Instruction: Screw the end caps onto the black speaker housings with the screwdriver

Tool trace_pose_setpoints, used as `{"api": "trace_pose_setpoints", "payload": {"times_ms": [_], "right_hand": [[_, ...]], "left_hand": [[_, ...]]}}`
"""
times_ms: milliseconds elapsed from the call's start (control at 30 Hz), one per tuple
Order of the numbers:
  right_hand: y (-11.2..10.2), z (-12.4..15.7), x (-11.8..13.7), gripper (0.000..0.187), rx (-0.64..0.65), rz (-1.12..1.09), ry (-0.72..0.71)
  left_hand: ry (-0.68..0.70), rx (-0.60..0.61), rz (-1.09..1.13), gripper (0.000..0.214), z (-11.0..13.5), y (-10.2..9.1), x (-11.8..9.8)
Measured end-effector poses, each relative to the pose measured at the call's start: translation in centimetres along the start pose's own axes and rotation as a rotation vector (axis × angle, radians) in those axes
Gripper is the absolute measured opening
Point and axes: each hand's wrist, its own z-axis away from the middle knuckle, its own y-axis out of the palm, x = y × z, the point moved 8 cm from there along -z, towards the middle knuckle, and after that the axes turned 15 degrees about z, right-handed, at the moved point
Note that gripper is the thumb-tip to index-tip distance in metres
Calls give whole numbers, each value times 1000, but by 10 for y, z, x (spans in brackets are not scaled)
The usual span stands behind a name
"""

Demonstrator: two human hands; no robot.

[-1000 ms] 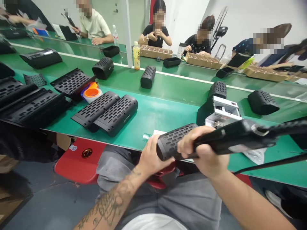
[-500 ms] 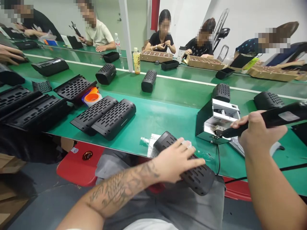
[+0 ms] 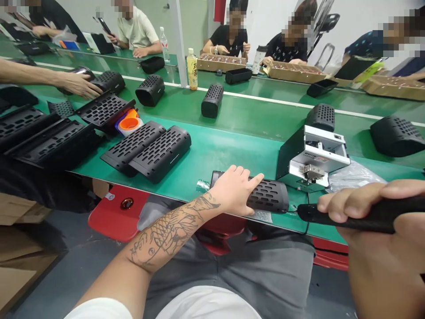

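Observation:
A black slotted speaker-like housing (image 3: 270,195) lies along the front edge of the green table. My left hand (image 3: 236,190) grips it from above, thumb and fingers spread across its slotted face and covering its middle. In my right hand (image 3: 368,208) is a black electric screwdriver (image 3: 310,213), held level with the fingers wrapped round its body. Its thin bit points left at the housing's right end; whether the bit touches or carries a screw I cannot tell. Just behind the bit stands a black and white screw feeder (image 3: 310,155).
Two slotted housings (image 3: 162,153) lie side by side to the left, near an orange tape roll (image 3: 129,124) and open black shells (image 3: 49,144). More housings (image 3: 212,101) stand on the green conveyor. A co-worker's hand (image 3: 79,84) reaches in from the left. Clear plastic (image 3: 353,175) lies beside the feeder.
The screwdriver has moved from the feeder down to the housing's right end. My left hand has turned the housing nearly parallel to the table edge. A co-worker's arm now reaches over a housing at left.

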Motion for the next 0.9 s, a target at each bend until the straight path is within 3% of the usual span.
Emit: {"api": "trace_pose_setpoints", "payload": {"times_ms": [100,200,367,600,800,900], "right_hand": [[28,5,7,28,97,22,-86],[40,5,1,24,132,25,-58],[46,4,-4,12,218,-15,-50],[57,4,-12,10,394,-76,-16],[58,7,-15,8,472,-85,-75],[57,10,-17,11,444,-45,-33]], "left_hand": [[-1,-4,14,111,0,1,1],[2,-7,12,109,0,2,0],[2,-8,13,105,1,2,0],[-16,35,20,102,-1,0,-1],[-49,61,7,103,-3,0,-1],[-64,66,11,105,-3,-1,0]]}}
